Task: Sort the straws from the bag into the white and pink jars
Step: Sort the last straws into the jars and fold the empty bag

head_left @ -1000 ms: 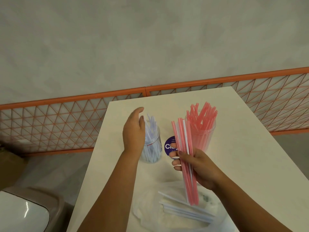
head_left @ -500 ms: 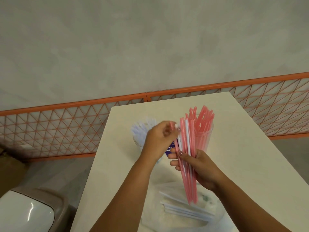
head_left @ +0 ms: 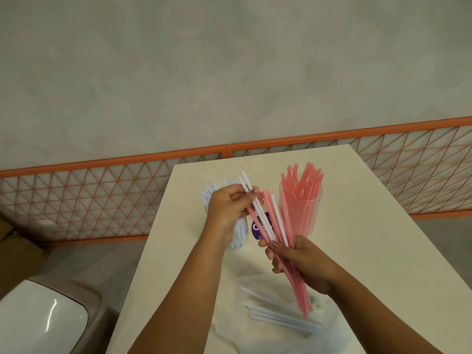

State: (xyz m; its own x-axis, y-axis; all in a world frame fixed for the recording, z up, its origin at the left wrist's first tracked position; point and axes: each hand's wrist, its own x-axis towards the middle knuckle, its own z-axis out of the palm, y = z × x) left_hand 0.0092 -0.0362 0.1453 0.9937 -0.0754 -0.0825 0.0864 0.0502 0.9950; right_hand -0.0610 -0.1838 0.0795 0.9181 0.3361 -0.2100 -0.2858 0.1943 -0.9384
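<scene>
My right hand (head_left: 300, 264) grips a mixed bundle of straws (head_left: 281, 233), mostly pink with a few white, tilted up to the left. My left hand (head_left: 228, 208) pinches two white straws (head_left: 249, 187) at the bundle's top end, their lower parts still in the bundle. Behind my left hand stands the clear jar of white straws (head_left: 238, 235), partly hidden. The clear jar of pink straws (head_left: 302, 200) stands to the right. A clear plastic bag (head_left: 275, 320) with several white straws lies flat at the near edge.
All sits on a white table (head_left: 383, 251). A purple round label (head_left: 258, 227) shows between the jars. An orange lattice fence (head_left: 102, 195) runs behind the table. A white-lidded bin (head_left: 43, 320) stands on the floor at the lower left.
My left hand left the white jar, came right to the bundle and took hold of white straws, drawing them up and left. The bundle has tilted.
</scene>
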